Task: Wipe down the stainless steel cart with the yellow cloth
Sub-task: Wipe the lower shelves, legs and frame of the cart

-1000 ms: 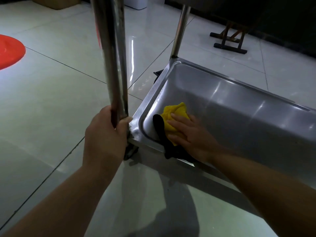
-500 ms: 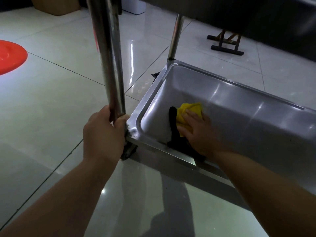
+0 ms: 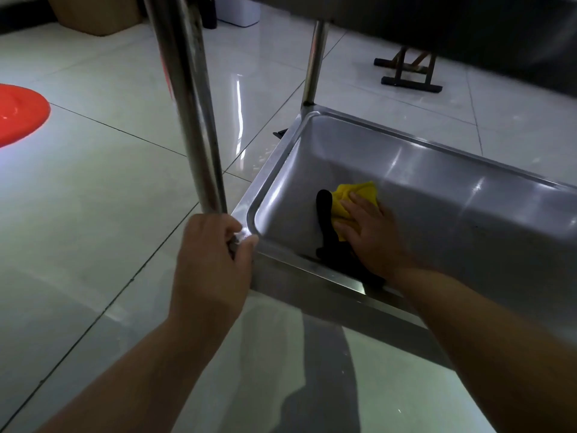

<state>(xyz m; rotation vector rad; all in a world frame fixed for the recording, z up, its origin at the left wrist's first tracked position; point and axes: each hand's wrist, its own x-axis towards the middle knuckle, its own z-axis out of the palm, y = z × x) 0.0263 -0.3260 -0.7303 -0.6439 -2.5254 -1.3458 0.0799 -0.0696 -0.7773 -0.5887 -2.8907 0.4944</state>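
Right hand moved with the yellow cloth away from the near-left corner of the cart's lower tray, out toward the tray's middle (cloth was tucked against the left wall a second ago). Palm now flatter on the cloth, fingers spread. Left hand slid down the upright post to the tray's corner joint. Camera dipped slightly; upper shelf underside now in view.

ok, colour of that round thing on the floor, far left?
Orange-red disc, partly cut off by the frame edge; head view.
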